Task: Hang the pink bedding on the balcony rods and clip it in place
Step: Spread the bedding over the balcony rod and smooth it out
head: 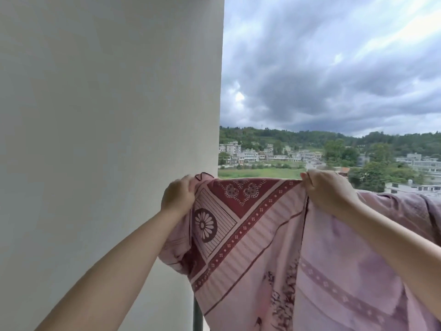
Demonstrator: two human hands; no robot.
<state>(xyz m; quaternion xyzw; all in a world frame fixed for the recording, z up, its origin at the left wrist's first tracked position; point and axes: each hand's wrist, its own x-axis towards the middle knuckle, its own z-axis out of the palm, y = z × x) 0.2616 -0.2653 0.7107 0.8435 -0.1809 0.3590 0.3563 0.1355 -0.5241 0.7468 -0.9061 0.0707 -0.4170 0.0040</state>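
The pink bedding [267, 247], patterned with dark red borders and a flower medallion, hangs in front of me with its top edge stretched level. My left hand [178, 195] grips the left top corner beside the wall. My right hand [327, 191] pinches the top edge further right. More pink fabric [405, 209] drapes on to the right behind my right forearm. The rod under the fabric is hidden, and no clip is in view.
A plain white wall [107, 139] fills the left half, close to my left hand. A grey vertical post [197, 316] shows below the bedding's left corner. Beyond the balcony lie open sky, a green hillside and distant buildings [250, 155].
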